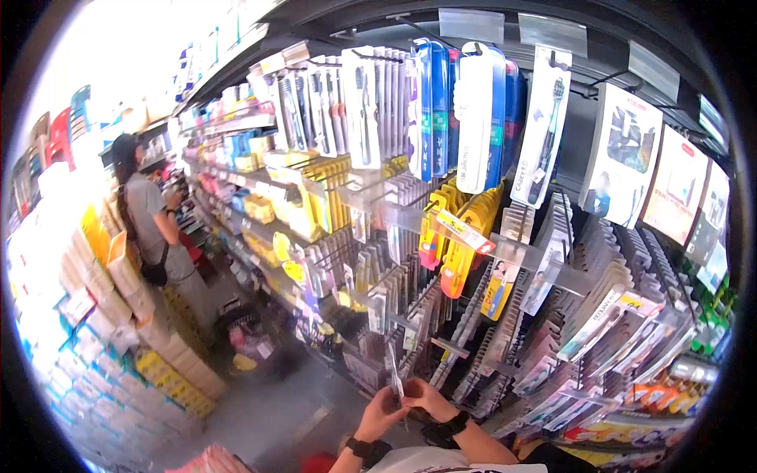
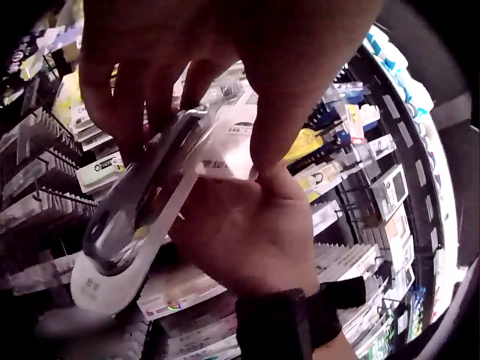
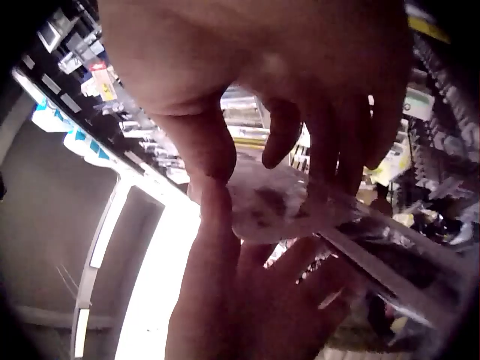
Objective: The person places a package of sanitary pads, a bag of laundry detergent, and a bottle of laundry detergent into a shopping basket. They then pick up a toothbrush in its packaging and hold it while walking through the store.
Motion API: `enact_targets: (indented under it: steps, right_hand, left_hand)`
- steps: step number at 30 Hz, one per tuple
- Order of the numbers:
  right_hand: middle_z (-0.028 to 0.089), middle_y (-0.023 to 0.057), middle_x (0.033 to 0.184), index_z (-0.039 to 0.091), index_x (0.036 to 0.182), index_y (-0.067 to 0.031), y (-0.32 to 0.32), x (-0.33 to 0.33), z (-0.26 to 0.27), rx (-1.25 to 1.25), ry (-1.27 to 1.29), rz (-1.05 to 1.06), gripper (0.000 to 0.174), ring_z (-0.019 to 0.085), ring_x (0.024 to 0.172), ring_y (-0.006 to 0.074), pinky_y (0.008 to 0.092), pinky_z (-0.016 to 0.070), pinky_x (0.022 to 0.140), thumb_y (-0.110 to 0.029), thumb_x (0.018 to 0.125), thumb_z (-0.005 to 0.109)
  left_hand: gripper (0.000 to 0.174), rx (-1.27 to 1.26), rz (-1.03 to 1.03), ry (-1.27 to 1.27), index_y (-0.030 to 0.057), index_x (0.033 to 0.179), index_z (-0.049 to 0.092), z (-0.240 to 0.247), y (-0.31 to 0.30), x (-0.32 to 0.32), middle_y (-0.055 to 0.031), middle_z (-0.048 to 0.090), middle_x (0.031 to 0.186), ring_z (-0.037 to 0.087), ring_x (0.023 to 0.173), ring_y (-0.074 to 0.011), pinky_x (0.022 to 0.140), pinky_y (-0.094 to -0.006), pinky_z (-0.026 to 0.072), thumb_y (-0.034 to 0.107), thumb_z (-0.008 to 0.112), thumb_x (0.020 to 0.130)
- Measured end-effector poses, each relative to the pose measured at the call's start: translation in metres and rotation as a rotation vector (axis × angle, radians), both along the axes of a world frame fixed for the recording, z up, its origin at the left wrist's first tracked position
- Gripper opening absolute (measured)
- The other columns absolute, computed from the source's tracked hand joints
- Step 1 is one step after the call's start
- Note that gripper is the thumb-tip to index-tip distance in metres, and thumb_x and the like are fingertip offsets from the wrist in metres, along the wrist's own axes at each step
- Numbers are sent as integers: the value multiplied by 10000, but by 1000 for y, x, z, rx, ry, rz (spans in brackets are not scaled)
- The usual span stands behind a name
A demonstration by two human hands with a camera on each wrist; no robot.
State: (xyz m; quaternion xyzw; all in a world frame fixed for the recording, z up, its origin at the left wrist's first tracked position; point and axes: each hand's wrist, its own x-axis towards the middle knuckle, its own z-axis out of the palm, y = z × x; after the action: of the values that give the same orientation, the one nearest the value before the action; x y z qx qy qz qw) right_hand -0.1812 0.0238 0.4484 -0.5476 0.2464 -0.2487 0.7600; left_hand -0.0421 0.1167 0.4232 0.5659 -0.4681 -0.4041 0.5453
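Note:
Both hands hold one slim blister pack [image 1: 396, 372] in front of the body, low in the head view. It has a clear plastic shell over a white card [image 2: 112, 289] with a rounded end, and a dark long thing shows inside. My left hand [image 1: 380, 416] grips it from the left, thumb on one face and fingers on the other. My right hand [image 1: 430, 400] pinches it from the right, the two thumbs close together. In the right wrist view, the clear end of the pack [image 3: 262, 206] lies between the hands.
Racks of hanging toothbrush packs [image 1: 367, 110] fill the shelf ahead and to the right. Yellow packs [image 1: 465, 252] hang behind a price rail. Stacked goods [image 1: 102, 315] line the aisle's left. A person [image 1: 154, 205] stands farther along, near a dark basket [image 1: 248, 335] on the floor.

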Motion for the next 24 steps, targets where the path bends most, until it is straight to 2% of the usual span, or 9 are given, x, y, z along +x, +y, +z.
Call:
enact_targets:
  steps: [4,6,8,10,14,16,18,19,24]
  right_hand:
    - [532,57,960,474,1044,-36,-9,42,4,-12,-9,-106,354,525,884,169,301,424,759,-86,747,658]
    - [533,49,967,477,1041,-44,-19,65,-8,18,-9,-54,344,516,884,168,317,415,769,-105,753,657]
    - [537,45,891,460,1020,-16,-23,85,1,-22,-61,-152,325,533,788,139,275,425,695,-51,752,639]
    - [537,46,887,460,1018,-19,-30,92,10,-81,-51,-183,321,533,788,140,275,426,686,-46,752,638]
    - [533,46,879,463,1015,-33,-31,85,22,-111,10,-270,312,534,784,138,276,429,681,-37,753,633]
    - [531,41,891,460,1038,-39,-30,75,18,-90,24,-315,337,529,799,136,279,430,699,-45,752,638]
    - [525,46,940,447,1071,-40,-17,64,32,-39,32,-405,382,518,878,145,285,425,744,-61,747,649]
    - [511,43,1001,436,1095,-45,-14,60,35,-128,52,-402,416,488,969,150,289,410,790,-73,742,655]
    - [502,30,1026,436,1092,-49,12,32,31,-164,180,-550,396,469,998,140,293,389,830,-65,752,637]
  left_hand:
    - [615,-69,-95,-102,-23,1174,406,13,-22,50,-129,543,1039,531,936,-180,786,-285,426,239,706,705]
    - [607,-19,-110,-46,-24,1172,408,34,-25,70,-127,541,1040,525,942,-175,791,-286,424,234,703,709]
    - [598,30,-136,7,-25,1170,409,41,-34,89,-125,540,1041,519,949,-170,796,-288,421,229,700,713]
    - [590,-71,-218,31,-25,1176,396,37,-45,99,-113,534,1046,517,936,-149,776,-278,433,190,698,717]
    - [601,-16,-290,111,-25,1188,375,49,-60,101,-110,529,1051,518,929,-141,753,-265,445,155,699,715]
    - [665,-76,-409,105,7,1249,306,38,-72,97,-126,513,1068,567,889,-185,708,-309,489,200,684,736]
    - [661,-56,-462,45,7,1251,303,43,-74,91,-129,504,1088,564,900,-188,706,-315,494,192,680,740]
    - [657,-42,-479,-17,8,1254,300,46,-72,86,-133,494,1107,562,910,-190,703,-320,499,184,676,744]
    - [637,-60,-664,-3,-16,1240,320,58,-72,62,-136,500,1110,555,925,-201,710,-325,498,166,673,743]
